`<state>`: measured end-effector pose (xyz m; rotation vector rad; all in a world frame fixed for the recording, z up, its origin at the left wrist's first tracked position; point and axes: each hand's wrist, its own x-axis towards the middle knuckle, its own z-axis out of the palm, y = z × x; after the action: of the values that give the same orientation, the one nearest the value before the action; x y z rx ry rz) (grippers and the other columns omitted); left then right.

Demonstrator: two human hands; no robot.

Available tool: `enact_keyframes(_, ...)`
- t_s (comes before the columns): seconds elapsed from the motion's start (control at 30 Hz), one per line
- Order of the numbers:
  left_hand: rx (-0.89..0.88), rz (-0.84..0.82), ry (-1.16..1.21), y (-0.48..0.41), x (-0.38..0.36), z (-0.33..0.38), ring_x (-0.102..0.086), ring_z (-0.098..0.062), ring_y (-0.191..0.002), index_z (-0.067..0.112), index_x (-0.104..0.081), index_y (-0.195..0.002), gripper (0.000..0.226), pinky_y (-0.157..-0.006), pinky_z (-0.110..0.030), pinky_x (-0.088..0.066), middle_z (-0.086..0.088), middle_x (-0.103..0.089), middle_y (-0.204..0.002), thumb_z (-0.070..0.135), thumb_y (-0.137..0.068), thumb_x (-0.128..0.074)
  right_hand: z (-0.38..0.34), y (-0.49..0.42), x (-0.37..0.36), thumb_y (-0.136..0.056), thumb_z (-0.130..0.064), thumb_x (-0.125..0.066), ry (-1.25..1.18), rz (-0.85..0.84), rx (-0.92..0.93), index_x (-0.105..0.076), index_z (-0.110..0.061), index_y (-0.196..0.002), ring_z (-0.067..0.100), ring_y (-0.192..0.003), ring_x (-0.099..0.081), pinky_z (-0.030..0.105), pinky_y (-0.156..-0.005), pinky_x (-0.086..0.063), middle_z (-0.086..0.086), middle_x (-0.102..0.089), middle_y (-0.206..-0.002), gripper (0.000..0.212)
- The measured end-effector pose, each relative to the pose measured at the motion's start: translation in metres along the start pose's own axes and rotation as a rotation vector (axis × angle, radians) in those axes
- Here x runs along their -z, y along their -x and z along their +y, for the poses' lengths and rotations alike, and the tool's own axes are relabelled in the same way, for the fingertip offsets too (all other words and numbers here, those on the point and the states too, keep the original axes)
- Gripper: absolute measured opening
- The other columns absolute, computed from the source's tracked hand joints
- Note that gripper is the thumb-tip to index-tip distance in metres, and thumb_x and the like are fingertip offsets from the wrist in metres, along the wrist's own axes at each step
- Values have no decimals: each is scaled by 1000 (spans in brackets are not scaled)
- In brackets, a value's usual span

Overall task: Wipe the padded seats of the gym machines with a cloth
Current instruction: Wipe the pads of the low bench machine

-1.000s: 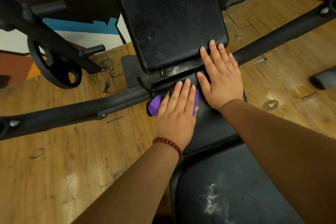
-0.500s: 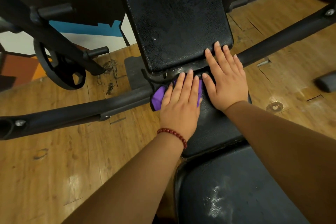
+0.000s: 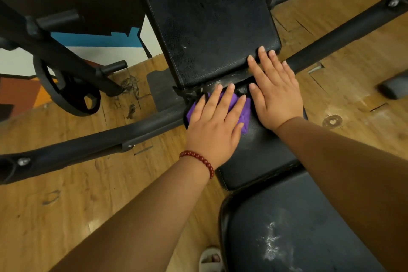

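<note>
Left hand [image 3: 214,126]: laid flat, palm down, fingers straight and slightly spread, pressing the purple cloth [image 3: 245,116] onto the far end of the middle seat pad [image 3: 260,157]. The forearm reaches forward from lower left, with a red bead bracelet [image 3: 198,159] at the wrist.

Right hand [image 3: 276,95]: also flat and unclenched, palm on the same pad just beside the cloth. Its fingertips reach the near edge of the backrest pad [image 3: 209,28].

Concealment: most of the cloth lies under the left hand. Only purple edges show at either side, so it appears bunched rather than folded. The near pad [image 3: 298,227], marked with white scuffs, is cut off by the frame.

Orientation: the cloth's long axis runs crosswise to the bench, roughly in line with the black crossbar [image 3: 88,146] above the wooden floor [image 3: 66,205].
</note>
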<state>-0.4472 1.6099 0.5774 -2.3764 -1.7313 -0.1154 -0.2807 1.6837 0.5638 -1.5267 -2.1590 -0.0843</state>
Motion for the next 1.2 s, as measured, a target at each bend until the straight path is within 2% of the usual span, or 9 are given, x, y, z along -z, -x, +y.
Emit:
enact_keyframes(0.23,-50,-4,8,24,-8,14,-24,-25,-145,21,-39,-146,53,-117,-41,-7,-7,-31,-156,39,-97,-37,0,-2,-1,-102,-38,-26,1,35,3,-31,-18,-150,25,-147,-20,37,-119,-12,8,-25,-158,53)
enact_keyframes(0.37,18,25,35,-6,-4,12,-21,-23,-146,22,-37,-147,53,-116,-41,-9,-6,-27,-158,40,-97,-42,-1,-2,-3,-103,-39,-24,6,32,-2,-31,-18,-150,24,-147,-19,37,-119,-11,7,-24,-158,53)
enact_keyframes(0.47,44,36,51,-4,-7,15,-19,-24,-147,21,-33,-149,53,-117,-41,-9,-6,-26,-158,37,-98,-35,-1,-2,-3,-103,-40,-24,-9,51,-6,-33,-17,-150,24,-146,-22,36,-119,-11,7,-26,-157,53)
enact_keyframes(0.57,-27,4,42,16,-11,16,-21,-24,-146,19,-33,-148,54,-116,-40,-7,-7,-27,-157,35,-97,-30,0,-2,-2,-103,-39,-24,-9,62,-5,-34,-17,-149,24,-146,-22,36,-119,-12,8,-27,-157,52)
enact_keyframes(0.77,-65,78,113,2,0,4,-24,-21,-145,16,-36,-148,58,-114,-36,-13,-6,-33,-155,39,-94,-39,0,-2,-4,-103,-41,-22,-13,76,0,-36,-16,-149,24,-146,-24,36,-119,-13,9,-29,-156,53)
enact_keyframes(0.83,-86,101,166,3,1,-6,-22,-21,-146,13,-37,-147,62,-114,-33,-10,-7,-32,-155,41,-92,-45,0,-1,-4,-103,-42,-22,-5,77,0,-36,-16,-149,24,-146,-24,36,-119,-13,9,-29,-156,54)
enact_keyframes(0.93,-127,87,88,4,-3,-15,-23,-22,-146,11,-40,-145,61,-116,-34,-7,-8,-32,-155,41,-92,-48,0,-1,-4,-103,-42,-23,-6,74,2,-36,-17,-149,24,-146,-23,36,-119,-12,8,-29,-157,54)
enact_keyframes(1.07,-52,61,68,-13,-4,-3,-25,-20,-145,13,-37,-147,60,-115,-37,-16,-6,-30,-157,43,-95,-39,0,0,-4,-103,-43,-20,-21,67,-14,-36,-17,-149,22,-147,-21,35,-120,-10,7,-28,-157,55)
enact_keyframes(1.2,44,57,73,-5,-6,11,-19,-21,-147,11,-29,-150,63,-117,-38,-9,-7,-24,-159,39,-94,-37,0,0,-3,-103,-45,-16,-50,49,-22,-35,-18,-149,22,-147,-20,34,-120,-9,6,-27,-157,57)
